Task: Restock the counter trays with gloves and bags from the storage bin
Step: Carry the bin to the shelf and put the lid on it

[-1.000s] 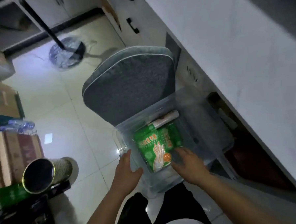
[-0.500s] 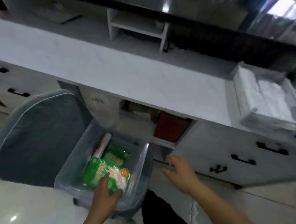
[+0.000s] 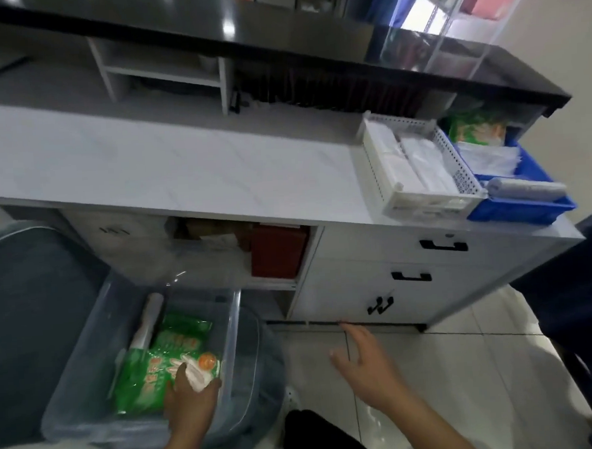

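A clear plastic storage bin [image 3: 72, 370] sits on a grey cushioned seat at lower left. Inside lie green packs of gloves [image 3: 148, 376] and a white roll of bags [image 3: 148, 321]. My left hand [image 3: 191, 405] is in the bin, its fingers closed on the near edge of the top green glove pack. My right hand [image 3: 367, 364] hovers over the floor tiles with fingers spread and nothing in it. On the counter's right end stand a white perforated tray [image 3: 423, 200] of folded clear bags and a blue tray [image 3: 523, 205] with a green glove pack, loose gloves and a grey roll.
The white counter [image 3: 182, 172] has a drawer unit [image 3: 410, 273] with black handles below and an open cubby holding a red box [image 3: 277, 249]. A black upper ledge [image 3: 313, 48] overhangs the back. A person's dark trouser leg [image 3: 571, 278] stands at the right.
My view swung up from the bin to the counter and trays. My left hand went into the bin and took hold of the green glove pack; my right hand left the bin and moved right.
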`<act>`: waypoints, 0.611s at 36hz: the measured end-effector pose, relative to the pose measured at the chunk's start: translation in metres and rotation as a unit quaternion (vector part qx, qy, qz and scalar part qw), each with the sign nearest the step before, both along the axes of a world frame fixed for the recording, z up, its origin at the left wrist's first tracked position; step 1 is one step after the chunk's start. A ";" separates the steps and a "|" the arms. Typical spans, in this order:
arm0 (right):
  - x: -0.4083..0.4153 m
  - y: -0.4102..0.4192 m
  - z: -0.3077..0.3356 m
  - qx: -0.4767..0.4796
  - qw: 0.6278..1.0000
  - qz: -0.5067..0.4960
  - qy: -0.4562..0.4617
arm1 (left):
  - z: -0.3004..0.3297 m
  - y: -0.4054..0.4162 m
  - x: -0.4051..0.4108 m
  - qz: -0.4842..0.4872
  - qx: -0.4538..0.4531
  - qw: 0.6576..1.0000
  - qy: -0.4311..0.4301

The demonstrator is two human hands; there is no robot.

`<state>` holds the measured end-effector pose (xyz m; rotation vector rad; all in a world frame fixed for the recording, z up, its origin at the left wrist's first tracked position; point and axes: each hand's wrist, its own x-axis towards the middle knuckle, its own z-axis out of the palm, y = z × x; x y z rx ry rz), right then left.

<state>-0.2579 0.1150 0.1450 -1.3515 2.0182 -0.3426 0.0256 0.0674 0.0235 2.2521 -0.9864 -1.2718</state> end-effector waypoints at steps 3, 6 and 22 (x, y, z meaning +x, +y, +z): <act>0.005 -0.010 -0.010 0.040 0.999 0.035 0.005 | -0.023 0.015 0.032 0.205 0.065 0.977 -0.013; 0.009 -0.028 -0.023 0.074 0.995 0.062 -0.008 | -0.039 0.028 0.051 0.372 0.119 0.920 0.040; 0.094 -0.220 -0.087 0.116 0.925 0.360 -0.029 | -0.050 -0.013 0.070 0.528 0.059 0.845 0.066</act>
